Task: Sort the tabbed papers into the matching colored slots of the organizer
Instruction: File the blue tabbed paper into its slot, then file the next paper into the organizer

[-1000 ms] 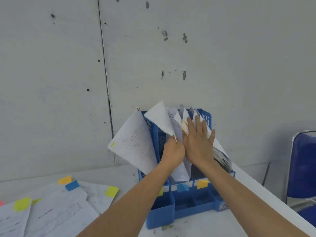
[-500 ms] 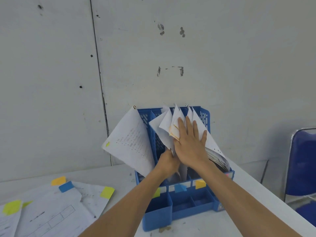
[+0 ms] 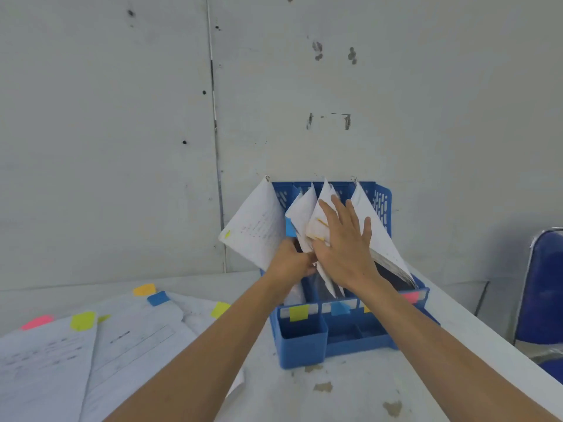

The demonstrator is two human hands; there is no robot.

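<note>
A blue plastic organizer (image 3: 304, 348) stands on the table against the wall, its slots marked in front with a yellow label (image 3: 299, 313), a blue label (image 3: 339, 308) and a pink label (image 3: 409, 297). Several white papers stand in the slots. My left hand (image 3: 291, 263) grips the lower edge of a sheet with a blue tab (image 3: 290, 226) in a middle slot. My right hand (image 3: 344, 245) lies flat with straight fingers on the papers beside it, pressing them to the right. A yellow-tabbed sheet (image 3: 254, 229) leans out of the leftmost slot.
Loose tabbed papers (image 3: 122, 339) lie spread on the white table at the left, with orange, blue, yellow and pink tabs showing. A blue chair (image 3: 545, 287) stands at the right past the table edge. The grey wall is right behind the organizer.
My left hand has pushed the blue-tabbed sheet deeper into the slot, so its top corner sits lower. My right hand stays flat on the neighbouring papers. The view has shifted slightly.
</note>
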